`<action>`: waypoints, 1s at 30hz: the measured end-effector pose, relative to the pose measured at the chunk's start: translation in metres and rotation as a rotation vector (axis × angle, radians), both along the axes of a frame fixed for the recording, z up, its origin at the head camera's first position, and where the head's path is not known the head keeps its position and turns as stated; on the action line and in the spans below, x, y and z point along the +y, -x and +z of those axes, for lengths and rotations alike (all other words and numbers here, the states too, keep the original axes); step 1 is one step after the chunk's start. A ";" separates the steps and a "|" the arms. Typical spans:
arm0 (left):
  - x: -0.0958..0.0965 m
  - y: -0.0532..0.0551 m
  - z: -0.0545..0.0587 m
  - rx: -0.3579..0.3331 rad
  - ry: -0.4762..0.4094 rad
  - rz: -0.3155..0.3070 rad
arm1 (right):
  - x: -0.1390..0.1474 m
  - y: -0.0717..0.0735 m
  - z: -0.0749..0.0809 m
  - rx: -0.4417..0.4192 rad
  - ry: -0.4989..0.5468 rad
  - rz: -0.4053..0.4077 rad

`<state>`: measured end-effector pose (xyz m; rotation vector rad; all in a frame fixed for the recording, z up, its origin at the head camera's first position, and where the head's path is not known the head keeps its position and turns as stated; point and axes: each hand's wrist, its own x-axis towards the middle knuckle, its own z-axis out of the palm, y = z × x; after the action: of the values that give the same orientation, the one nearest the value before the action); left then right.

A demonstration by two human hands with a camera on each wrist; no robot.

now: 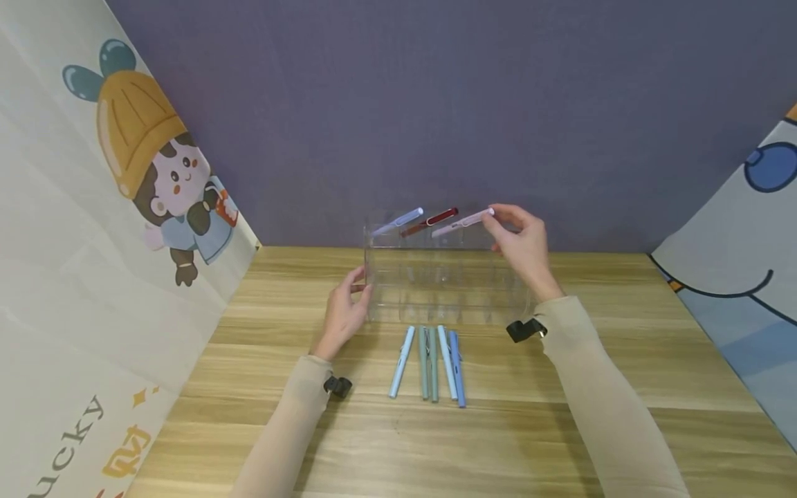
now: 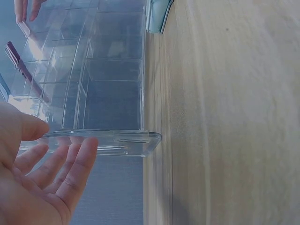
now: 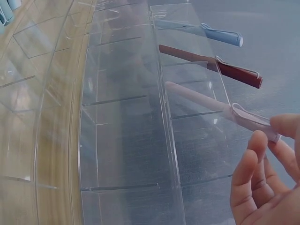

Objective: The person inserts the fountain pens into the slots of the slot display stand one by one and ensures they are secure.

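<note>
A clear acrylic pen rack (image 1: 445, 277) with rows of compartments stands at the back of the table. My right hand (image 1: 521, 242) pinches the capped end of a pale pink pen (image 3: 204, 101) between thumb and fingers. Its lower end lies in the rack's top row. Beside it, a dark red pen (image 3: 211, 65) and a light blue pen (image 3: 220, 35) lean in neighbouring top-row compartments. My left hand (image 1: 347, 309) is at the rack's left side wall (image 2: 126, 143), its fingers fairly straight and fingertips at the wall.
In front of the rack, several pens lie on the wooden table (image 1: 498, 443): a pale blue pen (image 1: 402, 362) at the left, grey-green pens (image 1: 434, 364) in the middle and a darker blue pen (image 1: 457, 370) at the right. A grey-purple panel (image 1: 436, 104) rises behind.
</note>
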<state>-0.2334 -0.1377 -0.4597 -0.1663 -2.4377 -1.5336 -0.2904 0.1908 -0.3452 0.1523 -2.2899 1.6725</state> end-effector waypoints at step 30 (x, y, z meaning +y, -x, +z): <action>0.001 0.002 -0.002 -0.005 0.014 0.013 | 0.001 -0.028 -0.051 -0.065 0.111 0.068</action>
<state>-0.2356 -0.1365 -0.4616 -0.1494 -2.4497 -1.5134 -0.2625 0.1916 -0.3960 0.1554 -2.2548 1.8595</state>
